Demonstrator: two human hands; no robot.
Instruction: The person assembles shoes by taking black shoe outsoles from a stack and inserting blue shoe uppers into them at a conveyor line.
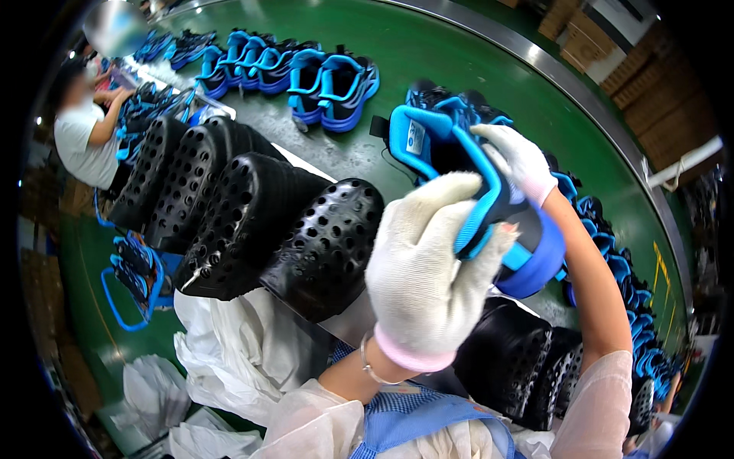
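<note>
Both my hands wear white knitted gloves with pink cuffs. A black and bright blue sneaker (535,264), with a blue sole and a padded blue collar, is held up between them. My left hand (428,275) grips its near side, the fingers closed on the blue edge; one glove fingertip leaves a bit of finger bare. On the far side my right hand (520,161) is closed against the sneaker's upper, its fingertips partly hidden. A white label shows inside the collar. Close by my left hand stands a black perforated shoe-shaped form (329,241).
More black perforated forms (222,222) stand at the left, others (508,348) at the lower right. Finished-looking blue and black sneakers (340,92) line the green surface (428,46) beyond. White plastic bags (237,352) lie lower left. A person (88,138) works at far left.
</note>
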